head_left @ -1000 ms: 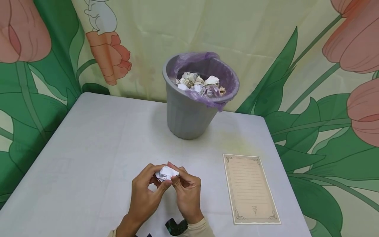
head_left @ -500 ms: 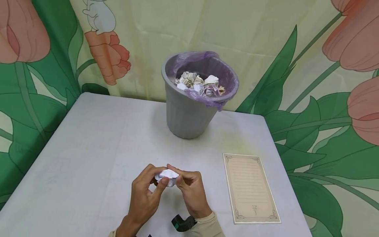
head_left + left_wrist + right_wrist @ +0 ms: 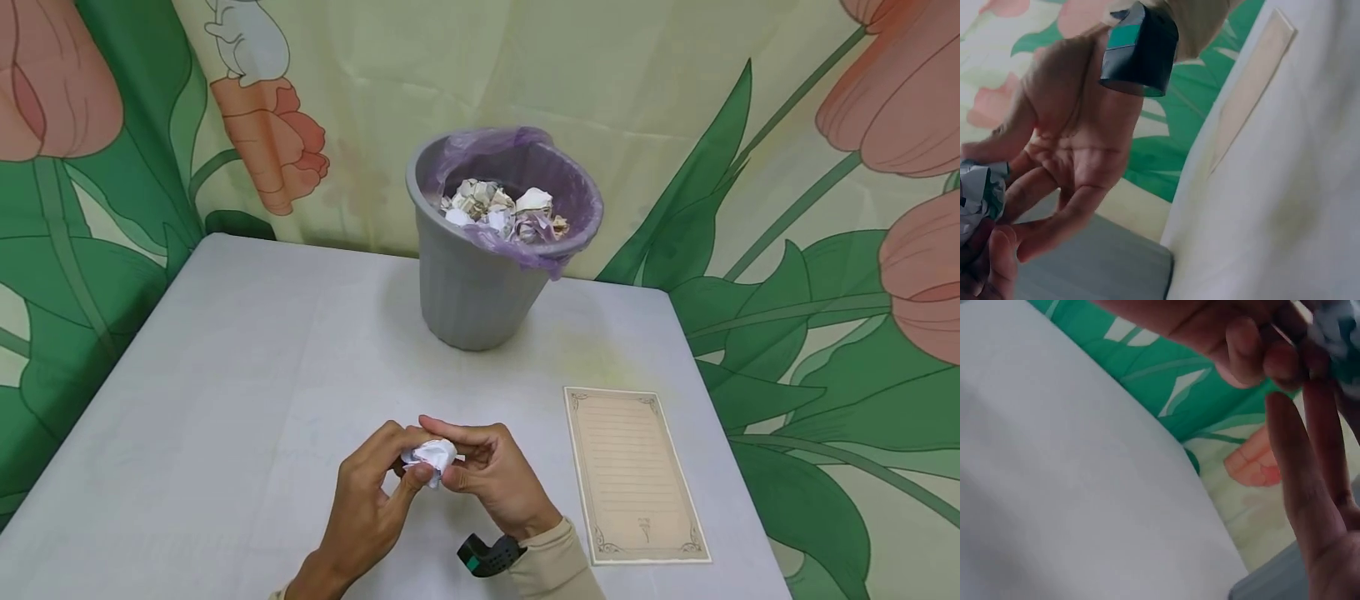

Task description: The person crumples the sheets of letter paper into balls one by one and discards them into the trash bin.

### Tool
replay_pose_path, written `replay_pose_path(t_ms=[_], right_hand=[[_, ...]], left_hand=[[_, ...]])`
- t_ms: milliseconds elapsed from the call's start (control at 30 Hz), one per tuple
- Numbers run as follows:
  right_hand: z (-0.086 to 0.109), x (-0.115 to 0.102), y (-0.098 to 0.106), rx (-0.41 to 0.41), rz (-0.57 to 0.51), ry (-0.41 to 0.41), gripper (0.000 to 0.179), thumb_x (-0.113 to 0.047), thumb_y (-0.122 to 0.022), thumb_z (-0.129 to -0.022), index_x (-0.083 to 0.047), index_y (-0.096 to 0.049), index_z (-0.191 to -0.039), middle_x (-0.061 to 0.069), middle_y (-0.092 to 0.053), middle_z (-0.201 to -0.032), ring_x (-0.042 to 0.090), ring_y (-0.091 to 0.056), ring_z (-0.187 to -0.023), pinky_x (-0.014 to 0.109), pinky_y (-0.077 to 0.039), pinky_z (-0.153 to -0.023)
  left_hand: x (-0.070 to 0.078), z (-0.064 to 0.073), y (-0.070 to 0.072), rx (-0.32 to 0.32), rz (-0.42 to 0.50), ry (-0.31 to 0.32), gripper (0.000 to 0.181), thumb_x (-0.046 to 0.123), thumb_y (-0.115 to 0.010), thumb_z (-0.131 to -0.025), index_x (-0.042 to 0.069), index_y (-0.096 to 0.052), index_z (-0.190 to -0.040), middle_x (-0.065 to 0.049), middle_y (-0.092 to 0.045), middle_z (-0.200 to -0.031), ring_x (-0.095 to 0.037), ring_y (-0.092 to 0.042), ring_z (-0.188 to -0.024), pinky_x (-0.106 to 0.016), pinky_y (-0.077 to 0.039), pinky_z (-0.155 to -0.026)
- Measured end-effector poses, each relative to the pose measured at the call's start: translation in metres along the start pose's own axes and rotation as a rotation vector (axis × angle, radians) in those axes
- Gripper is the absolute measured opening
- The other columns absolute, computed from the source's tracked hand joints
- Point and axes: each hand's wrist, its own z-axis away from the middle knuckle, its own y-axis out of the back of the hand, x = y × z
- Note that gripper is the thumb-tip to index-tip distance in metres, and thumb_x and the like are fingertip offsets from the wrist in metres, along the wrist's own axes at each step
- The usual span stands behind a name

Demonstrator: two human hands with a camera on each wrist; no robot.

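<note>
A crumpled ball of white paper (image 3: 433, 454) is held between both hands over the near middle of the table. My left hand (image 3: 367, 492) pinches its left side, thumb in front and fingers behind. On the other side, my right hand (image 3: 506, 483) has its thumb against the ball and its index finger stretched across behind the top. The left wrist view shows the paper ball (image 3: 975, 197) at its left edge, with the right palm turned toward the camera. At the upper right of the right wrist view, the ball is partly cut off beside the left hand's curled fingers.
A grey bin (image 3: 480, 300) with a purple liner (image 3: 577, 196) stands at the back, holding several crumpled papers (image 3: 487, 200). A lined beige sheet (image 3: 637, 475) lies flat on the right of the white table (image 3: 225, 375). A black band (image 3: 491, 556) is at the right wrist.
The right wrist and forearm have swung outward to the right, turning that hand more sideways. The paper ball has shifted slightly down and right and turned between the fingers.
</note>
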Motion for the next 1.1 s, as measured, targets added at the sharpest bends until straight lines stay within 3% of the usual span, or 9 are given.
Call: replay_pose_path(t_ms=[200, 367, 500, 700, 867, 967, 1100], right_hand=[[0.000, 0.008, -0.025, 0.186, 0.100, 0.108, 0.048, -0.010, -0.075, -0.097, 0.010, -0.063, -0.139, 0.005, -0.077, -0.124, 0.014, -0.073, -0.116, 0.025, -0.062, -0.093], [-0.001, 0.019, -0.041, 0.302, 0.193, 0.296, 0.039, -0.009, -0.068, -0.100, 0.014, -0.066, -0.132, 0.001, -0.077, -0.111, 0.009, -0.072, -0.105, 0.021, -0.060, -0.086], [-0.002, 0.024, -0.047, 0.378, 0.260, 0.388, 0.035, -0.007, -0.067, -0.100, 0.012, -0.069, -0.129, 0.008, -0.076, -0.106, 0.011, -0.074, -0.102, 0.021, -0.060, -0.084], [-0.007, 0.024, -0.043, 0.382, 0.290, 0.423, 0.035, -0.001, -0.066, -0.100, 0.009, -0.069, -0.133, 0.021, -0.076, -0.114, 0.016, -0.075, -0.109, 0.021, -0.060, -0.084], [-0.009, 0.023, -0.041, 0.405, 0.252, 0.427, 0.039, -0.006, -0.068, -0.099, 0.010, -0.067, -0.134, 0.009, -0.079, -0.118, 0.015, -0.073, -0.110, 0.019, -0.060, -0.082], [-0.009, 0.024, -0.044, 0.422, 0.221, 0.392, 0.041, -0.010, -0.067, -0.100, 0.010, -0.066, -0.136, 0.005, -0.079, -0.121, 0.014, -0.073, -0.112, 0.019, -0.060, -0.084], [-0.010, 0.026, -0.050, 0.424, 0.220, 0.360, 0.041, -0.011, -0.063, -0.103, 0.007, -0.064, -0.140, 0.010, -0.079, -0.122, 0.014, -0.074, -0.114, 0.021, -0.061, -0.089]], left_hand=[[-0.001, -0.001, -0.004, 0.071, -0.026, -0.005, 0.024, 0.000, -0.079, -0.091, 0.013, -0.074, -0.111, 0.005, -0.061, -0.086, -0.003, -0.054, -0.076, -0.015, -0.049, -0.066], [-0.002, -0.003, -0.009, 0.170, 0.010, -0.046, 0.005, 0.008, -0.074, -0.098, 0.008, -0.075, -0.103, 0.004, -0.056, -0.077, -0.005, -0.051, -0.070, -0.016, -0.046, -0.064], [-0.001, -0.004, -0.012, 0.205, 0.018, -0.023, 0.011, 0.002, -0.077, -0.093, 0.008, -0.078, -0.103, 0.002, -0.057, -0.076, -0.005, -0.051, -0.068, -0.016, -0.046, -0.063], [0.000, -0.005, -0.011, 0.212, 0.003, 0.021, 0.036, -0.010, -0.082, -0.083, 0.006, -0.079, -0.115, -0.002, -0.066, -0.084, -0.006, -0.058, -0.071, -0.013, -0.051, -0.066], [-0.002, -0.005, -0.009, 0.168, 0.017, 0.010, 0.052, -0.002, -0.090, -0.076, 0.008, -0.076, -0.126, -0.005, -0.070, -0.095, -0.009, -0.062, -0.078, -0.014, -0.053, -0.070], [-0.005, -0.006, -0.008, 0.178, 0.024, -0.022, 0.047, 0.013, -0.090, -0.081, 0.007, -0.077, -0.125, -0.004, -0.068, -0.092, -0.009, -0.061, -0.076, -0.014, -0.053, -0.069], [-0.009, -0.007, -0.008, 0.239, -0.007, -0.075, 0.036, 0.033, -0.080, -0.091, 0.007, -0.078, -0.116, -0.003, -0.067, -0.085, -0.009, -0.057, -0.074, -0.016, -0.050, -0.067]])
